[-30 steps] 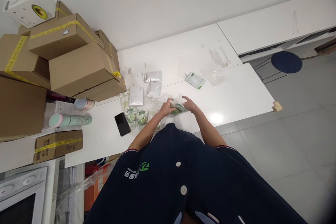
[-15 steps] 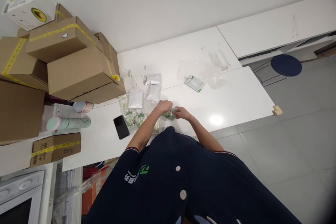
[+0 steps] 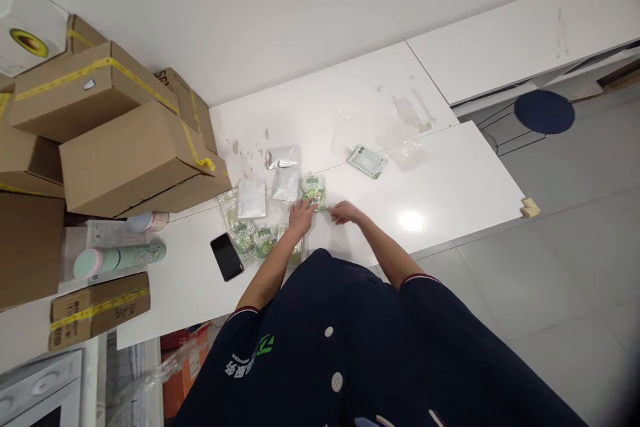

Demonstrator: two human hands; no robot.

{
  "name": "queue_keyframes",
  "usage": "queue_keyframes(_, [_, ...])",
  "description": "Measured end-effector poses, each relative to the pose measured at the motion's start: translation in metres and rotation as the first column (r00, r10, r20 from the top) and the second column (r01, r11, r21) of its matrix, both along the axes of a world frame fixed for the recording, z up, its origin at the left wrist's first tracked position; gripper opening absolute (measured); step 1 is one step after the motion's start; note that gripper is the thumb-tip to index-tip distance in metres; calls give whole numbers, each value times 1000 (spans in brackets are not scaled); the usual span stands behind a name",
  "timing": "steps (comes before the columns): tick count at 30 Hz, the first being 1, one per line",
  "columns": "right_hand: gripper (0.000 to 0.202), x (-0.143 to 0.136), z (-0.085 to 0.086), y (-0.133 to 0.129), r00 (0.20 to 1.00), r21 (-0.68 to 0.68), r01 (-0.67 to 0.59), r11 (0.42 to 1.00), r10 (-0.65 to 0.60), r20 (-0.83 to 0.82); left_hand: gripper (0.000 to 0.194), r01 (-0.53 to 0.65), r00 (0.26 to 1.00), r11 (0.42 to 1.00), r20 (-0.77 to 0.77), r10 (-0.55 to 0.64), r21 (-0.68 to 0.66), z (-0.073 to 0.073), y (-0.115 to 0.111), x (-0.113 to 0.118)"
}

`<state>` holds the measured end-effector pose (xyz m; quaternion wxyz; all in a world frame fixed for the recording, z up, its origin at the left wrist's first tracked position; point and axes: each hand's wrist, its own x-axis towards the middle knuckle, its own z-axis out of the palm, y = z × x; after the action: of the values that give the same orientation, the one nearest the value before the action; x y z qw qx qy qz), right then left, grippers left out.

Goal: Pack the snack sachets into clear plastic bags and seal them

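Packet [image 3: 313, 189] points lengthwise wallward (left fingers [image 3: 305, 204] spread on it; right fingers [image 3: 338, 213], can't tell).

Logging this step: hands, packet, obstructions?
Left hand on green-and-white flat plastic packet. Right hand near its corner, contact unclear. Silvery-white rectangular pouch close beside packet.

Printed pkt [image 3: 313, 185]: grn/wht.
Foil pkts [image 3: 285, 156]: plain slvr.
Shirt [image 3: 390, 333]: dk navy, wht btns [image 3: 337, 382], grn/wht logo [image 3: 265, 345], red/wht cuff trim [image 3: 420, 277].
Tbl [image 3: 465, 173]: wht, gry smears [image 3: 413, 110].
Ctns [image 3: 120, 153]: brn, yel tape [image 3: 109, 63].
Flask [image 3: 140, 255]: mint, pink rim.
Phone [image 3: 227, 257]: blk.
Stool seat [image 3: 545, 111]: dk blue.
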<state>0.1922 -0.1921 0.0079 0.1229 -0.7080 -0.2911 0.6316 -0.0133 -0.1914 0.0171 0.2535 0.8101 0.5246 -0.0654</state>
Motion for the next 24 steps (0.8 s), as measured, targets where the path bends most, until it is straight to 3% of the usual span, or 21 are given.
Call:
queue_keyframes(1, [28, 24, 4, 5, 980, 119, 24, 993, -47, 191, 53, 4, 1000, 1000, -2, -4, 0, -2, 0, -1])
queue_keyframes(2, [26, 49, 8, 11, 901, 253, 47, 966, -150, 407, 54, 7, 1000, 1000, -4, -7, 0, -3, -1, -1])
queue_keyframes(4, [31, 102, 15, 23, 775, 345, 64, 937, -264, 574, 57, 6, 1000, 1000, -8, -6, 6, -3, -3, 0])
queue_keyframes(5, [35, 127, 16, 29, 660, 385, 15, 923, -298, 690, 59, 6, 1000, 1000, -14, -6, 10, -4, -5, 1])
queue_keyframes(7, [48, 170, 14, 36, 505, 363, -132, 922, -252, 825, 62, 8, 999, 1000, -33, -7, 18, -5, -9, 2])
queue_keyframes(9, [54, 198, 5, 40, 440, 265, -254, 930, -132, 888, 62, 11, 999, 1000, -49, -10, 22, -6, -11, 2])
queue_keyframes(13, [47, 216, -11, 44, 445, 87, -343, 935, 80, 892, 61, 21, 998, 1000, -52, -21, 4, -6, -12, 0])
queue_keyframes(17, [34, 201, -6, 36, 495, 50, -282, 958, 100, 863, 61, 20, 998, 999, -53, -22, -26, 1, -11, -3])
queue_keyframes(19, [31, 190, 4, 20, 564, 109, -217, 970, 33, 825, 59, 3, 999, 1000, -43, -4, -30, 8, -12, -3])
queue_keyframes(21, [26, 180, 17, -3, 652, 241, -113, 964, -110, 750, 55, -21, 1000, 1000, 2, 21, 7, 17, -14, -1])
queue_keyframes(24, [18, 165, 42, -42, 763, 494, 117, 861, -397, 511, 46, -60, 984, 996, 170, 48, 65, 31, -22, 10])
